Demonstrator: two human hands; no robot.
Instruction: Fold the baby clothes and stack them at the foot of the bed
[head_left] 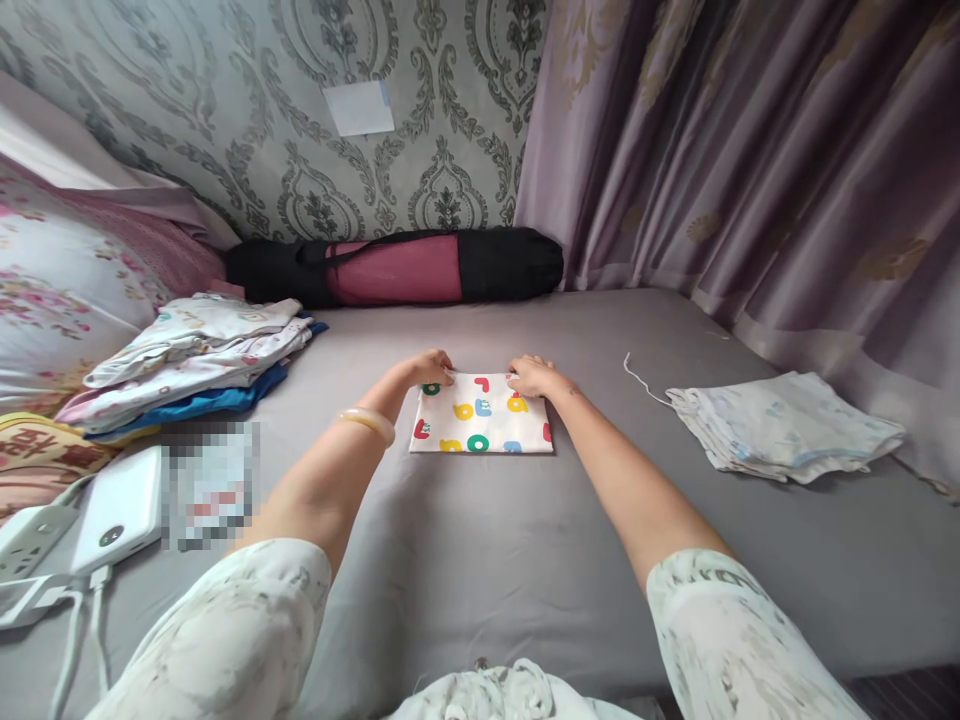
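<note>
A small folded white cloth [480,415] printed with coloured shapes lies flat on the grey bed sheet [480,560] in front of me. My left hand [431,368] pinches its far left corner, fingers closed on the fabric. My right hand [531,376] grips the far right corner the same way. A pale bangle [367,422] sits on my left wrist. Both arms reach straight forward over the bed.
A stack of folded clothes [199,355] lies at the left, by a floral pillow [52,290]. Folded pale cloths [787,425] lie at the right near the curtain [750,160]. A black and pink roll bag [397,268] rests against the wall. A white power bank [116,510] and cables are near left.
</note>
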